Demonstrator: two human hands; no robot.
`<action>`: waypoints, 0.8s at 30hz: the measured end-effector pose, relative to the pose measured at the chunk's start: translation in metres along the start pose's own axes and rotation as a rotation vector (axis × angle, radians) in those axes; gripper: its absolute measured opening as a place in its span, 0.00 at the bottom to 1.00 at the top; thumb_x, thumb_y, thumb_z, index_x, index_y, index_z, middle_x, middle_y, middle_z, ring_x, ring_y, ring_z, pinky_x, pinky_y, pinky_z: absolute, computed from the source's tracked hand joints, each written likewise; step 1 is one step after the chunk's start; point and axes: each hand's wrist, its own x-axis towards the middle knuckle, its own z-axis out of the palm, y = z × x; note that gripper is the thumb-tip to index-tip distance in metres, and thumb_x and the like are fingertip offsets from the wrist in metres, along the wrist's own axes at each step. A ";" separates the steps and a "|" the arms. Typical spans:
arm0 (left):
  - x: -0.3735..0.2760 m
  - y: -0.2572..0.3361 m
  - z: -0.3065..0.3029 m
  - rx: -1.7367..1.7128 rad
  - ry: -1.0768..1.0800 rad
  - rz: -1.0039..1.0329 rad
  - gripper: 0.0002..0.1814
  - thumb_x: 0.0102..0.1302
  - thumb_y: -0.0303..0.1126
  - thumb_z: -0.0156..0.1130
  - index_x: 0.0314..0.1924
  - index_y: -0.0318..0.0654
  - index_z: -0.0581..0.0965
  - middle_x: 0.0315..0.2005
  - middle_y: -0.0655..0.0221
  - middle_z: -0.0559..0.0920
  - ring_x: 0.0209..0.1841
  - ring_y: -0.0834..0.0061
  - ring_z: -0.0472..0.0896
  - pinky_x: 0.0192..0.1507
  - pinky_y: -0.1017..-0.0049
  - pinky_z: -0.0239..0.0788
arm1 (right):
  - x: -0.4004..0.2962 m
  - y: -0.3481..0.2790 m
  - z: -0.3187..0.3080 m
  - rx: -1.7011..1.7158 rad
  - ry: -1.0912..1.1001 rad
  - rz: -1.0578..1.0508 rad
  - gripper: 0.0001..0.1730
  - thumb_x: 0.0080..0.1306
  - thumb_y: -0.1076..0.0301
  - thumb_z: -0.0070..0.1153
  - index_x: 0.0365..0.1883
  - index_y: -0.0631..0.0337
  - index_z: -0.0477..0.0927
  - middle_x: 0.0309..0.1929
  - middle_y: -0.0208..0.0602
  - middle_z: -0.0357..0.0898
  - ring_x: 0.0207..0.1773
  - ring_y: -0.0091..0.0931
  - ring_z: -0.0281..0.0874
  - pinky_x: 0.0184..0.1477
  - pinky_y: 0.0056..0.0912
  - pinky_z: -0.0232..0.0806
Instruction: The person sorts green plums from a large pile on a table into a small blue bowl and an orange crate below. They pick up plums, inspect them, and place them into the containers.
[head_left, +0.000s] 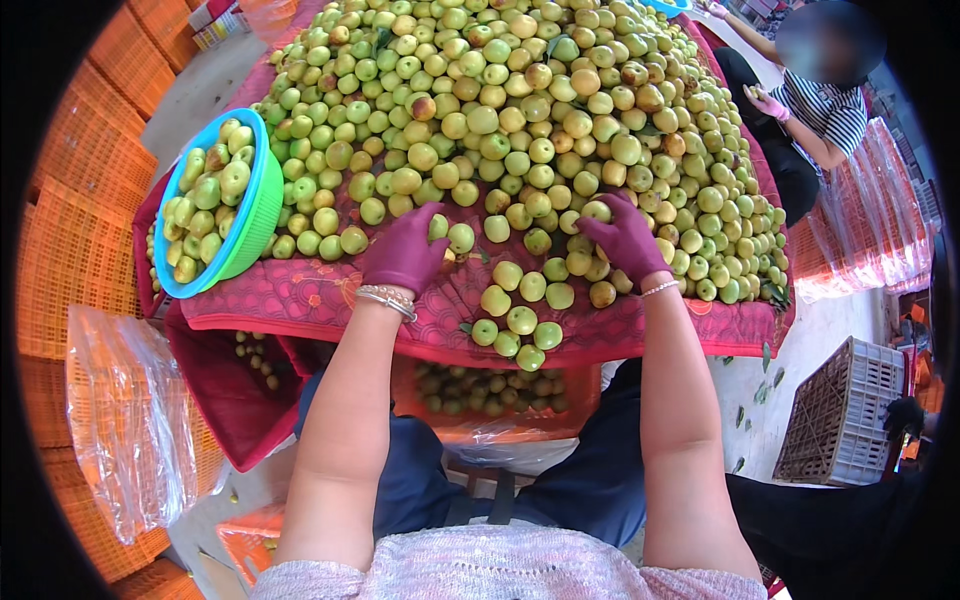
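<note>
A large heap of small green-yellow jujubes (480, 120) covers a quilted red cloth (300, 292) on the table before me. My left hand (405, 251), in a purple glove, is at the heap's near edge. One jujube (438, 226) shows between its thumb and fingers; whether it is gripped is unclear. My gloved right hand (626, 236) has its thumb and fingers around another jujube (597, 211), low on the heap's right part. Between my hands, a loose group of greener jujubes (521, 320) reaches the cloth's front edge.
A blue-and-green basket (262, 206) of jujubes stands at left. Beneath the table front is an orange crate (495, 433) holding fruit. Orange crates (105, 135) are stacked far left. A grey crate (844, 412) is at right, near another person's dark-gloved hand (906, 417). A co-worker (825, 112) sits at upper right.
</note>
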 end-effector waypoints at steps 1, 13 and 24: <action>0.000 0.003 0.000 -0.020 0.013 -0.022 0.26 0.60 0.43 0.62 0.59 0.51 0.73 0.48 0.56 0.81 0.47 0.53 0.81 0.47 0.57 0.74 | -0.001 -0.001 0.002 -0.014 -0.059 -0.011 0.25 0.55 0.58 0.66 0.45 0.66 0.78 0.48 0.52 0.75 0.51 0.44 0.74 0.53 0.41 0.67; -0.022 0.033 0.024 -1.273 -0.302 0.162 0.18 0.72 0.34 0.51 0.59 0.40 0.72 0.48 0.67 0.81 0.41 0.76 0.81 0.37 0.79 0.73 | -0.021 -0.066 -0.008 0.678 -0.275 0.128 0.18 0.59 0.65 0.66 0.44 0.63 0.78 0.47 0.33 0.77 0.46 0.24 0.75 0.53 0.26 0.68; -0.056 0.059 0.050 -1.583 -0.100 0.281 0.31 0.62 0.39 0.62 0.63 0.38 0.64 0.47 0.63 0.80 0.39 0.72 0.82 0.37 0.76 0.78 | -0.026 -0.077 0.046 0.627 0.040 -0.024 0.12 0.65 0.72 0.58 0.47 0.56 0.81 0.42 0.35 0.83 0.39 0.26 0.81 0.41 0.26 0.72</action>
